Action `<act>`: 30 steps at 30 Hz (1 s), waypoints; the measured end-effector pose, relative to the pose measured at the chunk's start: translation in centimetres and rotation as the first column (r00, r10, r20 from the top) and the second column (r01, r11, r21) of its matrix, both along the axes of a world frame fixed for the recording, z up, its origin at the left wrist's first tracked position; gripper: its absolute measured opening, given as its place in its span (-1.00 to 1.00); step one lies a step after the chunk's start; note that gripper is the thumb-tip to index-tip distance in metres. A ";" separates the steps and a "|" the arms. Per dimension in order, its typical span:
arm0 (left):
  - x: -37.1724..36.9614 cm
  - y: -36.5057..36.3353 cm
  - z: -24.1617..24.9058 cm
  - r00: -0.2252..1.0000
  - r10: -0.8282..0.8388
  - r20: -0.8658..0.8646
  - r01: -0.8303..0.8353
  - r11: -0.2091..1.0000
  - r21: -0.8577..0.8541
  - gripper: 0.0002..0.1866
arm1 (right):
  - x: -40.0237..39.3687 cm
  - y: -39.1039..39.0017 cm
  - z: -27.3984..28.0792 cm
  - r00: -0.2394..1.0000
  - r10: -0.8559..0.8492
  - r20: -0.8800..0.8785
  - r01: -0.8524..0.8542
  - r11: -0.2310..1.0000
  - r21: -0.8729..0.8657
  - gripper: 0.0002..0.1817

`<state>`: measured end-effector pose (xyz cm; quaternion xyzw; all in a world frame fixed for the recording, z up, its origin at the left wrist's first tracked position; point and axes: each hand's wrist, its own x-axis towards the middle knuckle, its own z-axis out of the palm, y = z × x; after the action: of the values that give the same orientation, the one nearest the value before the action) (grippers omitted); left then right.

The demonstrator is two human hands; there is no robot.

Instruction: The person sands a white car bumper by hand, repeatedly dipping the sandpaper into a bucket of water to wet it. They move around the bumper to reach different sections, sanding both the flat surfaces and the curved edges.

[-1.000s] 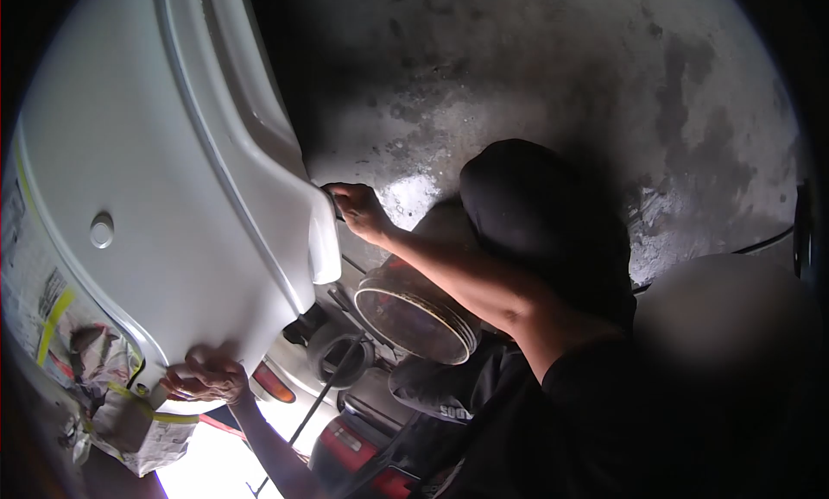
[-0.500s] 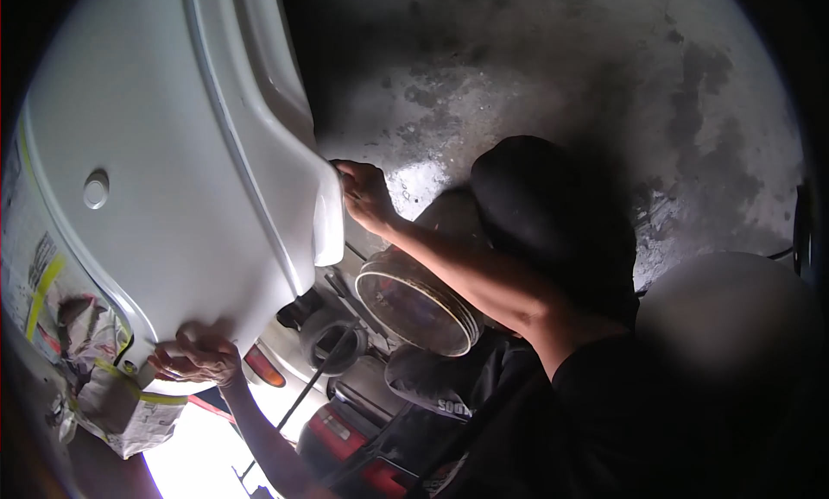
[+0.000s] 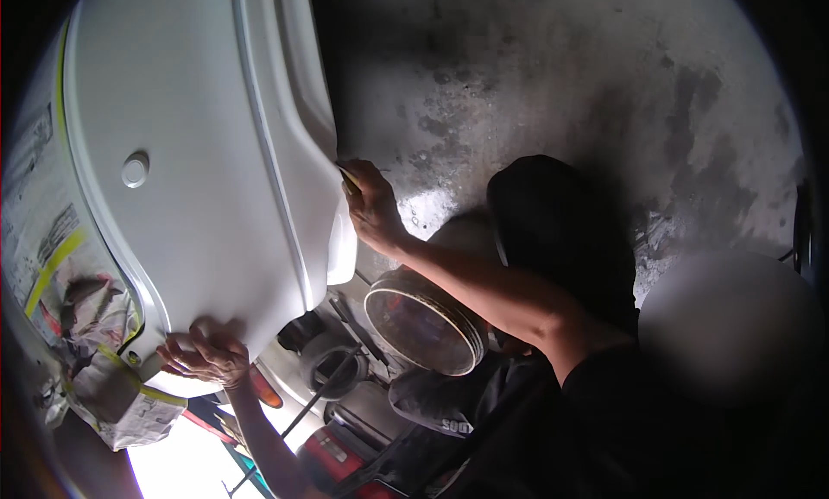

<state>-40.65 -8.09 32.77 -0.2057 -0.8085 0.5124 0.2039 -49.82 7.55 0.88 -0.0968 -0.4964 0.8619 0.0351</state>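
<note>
- The glossy white bumper panel [image 3: 203, 205] fills the left of the view; its top end runs out of the picture, and a pale round cap [image 3: 135, 169] sits on its face.
- The right hand [image 3: 373, 207] is closed round a slim yellowish piece [image 3: 351, 181] at the panel's right edge; the fingers cover most of that piece, so its full shape cannot be told.
- The left hand [image 3: 207, 361], fingers parted and slightly bent, is at the panel's lower left corner; the exact contact is hard to make out.
- Printed masking paper [image 3: 121, 408] with yellow tape [image 3: 53, 270] borders the panel's left edge, partly lost in the dark rim.
- Beyond the lower right corner, a grimy bucket [image 3: 421, 326] is partly hidden by the right forearm, near a dark ring [image 3: 332, 367] crossed by a thin rod [image 3: 321, 395].
- Stained floor [image 3: 535, 85] fades into shadow; at far right, a pale blur cannot be identified.
</note>
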 end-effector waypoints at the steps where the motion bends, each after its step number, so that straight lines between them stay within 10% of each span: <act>1: 0.1 -0.1 -0.2 1.000 -0.005 -0.003 0.005 1.000 0.006 -0.45 | 0.2 -0.5 -0.3 1.000 -0.008 -0.017 0.008 1.000 0.004 -0.68; 13: 0.1 -0.5 0.0 1.000 -0.008 0.006 0.007 0.999 0.054 -0.51 | -5.5 0.2 1.9 0.996 -0.033 -0.088 0.043 0.994 0.105 -0.71; 15: 0.5 -0.6 0.0 0.999 0.029 0.022 -0.030 0.999 0.027 -0.48 | -9.4 -0.1 2.9 0.962 -0.206 -0.180 0.249 0.931 0.265 -0.71; 17: 0.6 -0.9 -0.1 0.999 0.027 0.023 -0.028 0.999 0.030 -0.47 | -13.5 0.8 2.9 0.986 -0.086 -0.139 0.110 0.978 0.176 -0.63; 19: 0.5 -1.0 0.0 0.999 -0.002 0.034 0.000 0.999 0.052 -0.45 | -15.2 3.6 3.6 0.914 0.403 0.050 -0.406 0.910 0.084 -0.65; 21: 0.6 -1.3 -0.1 1.000 0.025 -0.002 -0.025 1.000 0.020 -0.42 | -9.0 1.0 3.2 0.988 0.007 -0.157 0.024 0.980 0.197 -0.63; 26: 0.5 -1.0 0.0 1.000 0.015 0.007 -0.016 0.998 0.054 -0.43 | -13.7 -1.2 1.9 0.993 0.003 -0.114 0.042 0.923 0.383 -0.62; 28: 0.9 -1.1 0.0 0.999 0.040 0.008 -0.041 0.997 0.058 -0.44 | -21.4 3.7 4.8 0.944 0.299 0.137 -0.250 0.923 -0.294 -0.87; 30: 0.8 -1.1 -0.1 0.999 0.043 0.023 -0.045 0.997 0.067 -0.44 | -22.9 3.9 5.6 0.940 0.288 0.184 -0.241 0.940 -0.243 -0.69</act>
<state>-39.85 -9.15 32.68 -0.1865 -0.8317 0.4869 0.1906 -72.76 11.47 6.47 -0.1254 -0.4085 0.8921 -0.1468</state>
